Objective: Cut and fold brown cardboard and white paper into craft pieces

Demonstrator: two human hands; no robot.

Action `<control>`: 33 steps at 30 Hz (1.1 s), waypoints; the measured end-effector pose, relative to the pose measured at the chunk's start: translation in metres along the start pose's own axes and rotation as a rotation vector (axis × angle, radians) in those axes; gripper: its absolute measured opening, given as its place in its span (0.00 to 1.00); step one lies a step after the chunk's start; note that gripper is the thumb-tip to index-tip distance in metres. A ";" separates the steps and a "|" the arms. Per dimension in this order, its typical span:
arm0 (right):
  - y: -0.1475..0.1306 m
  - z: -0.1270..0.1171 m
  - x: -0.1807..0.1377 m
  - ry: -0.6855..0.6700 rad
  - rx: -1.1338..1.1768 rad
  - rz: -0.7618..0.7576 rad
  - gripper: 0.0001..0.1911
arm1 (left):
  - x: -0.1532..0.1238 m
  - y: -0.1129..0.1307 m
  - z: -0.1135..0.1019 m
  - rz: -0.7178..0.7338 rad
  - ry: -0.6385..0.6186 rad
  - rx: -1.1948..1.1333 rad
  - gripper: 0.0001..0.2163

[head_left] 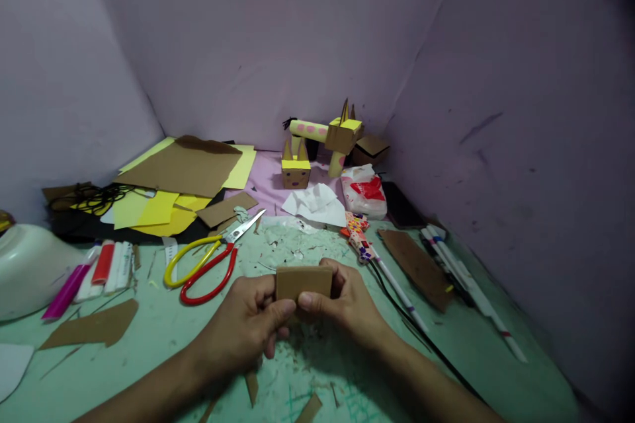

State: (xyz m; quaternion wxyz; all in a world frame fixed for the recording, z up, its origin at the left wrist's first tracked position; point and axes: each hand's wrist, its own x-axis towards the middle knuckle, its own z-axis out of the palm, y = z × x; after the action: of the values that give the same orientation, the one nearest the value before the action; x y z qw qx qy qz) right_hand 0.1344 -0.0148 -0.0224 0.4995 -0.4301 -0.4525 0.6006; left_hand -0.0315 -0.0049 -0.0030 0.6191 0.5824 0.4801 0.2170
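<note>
Between my two hands is a small rectangular piece of brown cardboard point(303, 281), held upright above the green table. My left hand point(253, 310) grips its left side, thumb pressed at the lower edge. My right hand point(342, 301) pinches the right side, with the thumb on the front face and the fingers behind. What lies behind the cardboard is hidden. Scissors point(231, 238) with one yellow and one red handle rest just beyond my left hand, blades apart. A hot glue gun wrapped in patterned tape point(358, 238) lies past my right hand.
Cardboard and yellow paper sheets point(178, 168) are stacked at the back left, near black cord point(92, 198). Cardboard animal figures point(296, 173) stand at the back. Markers point(102, 268) lie left, pens point(471, 284) right. A cable runs along the right, and walls enclose the table.
</note>
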 end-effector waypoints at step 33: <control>-0.010 0.001 -0.005 0.047 -0.282 -0.276 0.14 | 0.003 -0.007 -0.001 0.166 -0.008 -0.070 0.09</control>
State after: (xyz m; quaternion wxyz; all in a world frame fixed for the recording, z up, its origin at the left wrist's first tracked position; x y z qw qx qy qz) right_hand 0.1362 -0.0191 -0.0123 0.5225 -0.4434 -0.5750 0.4470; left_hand -0.0331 -0.0035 -0.0107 0.6209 0.5990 0.4197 0.2821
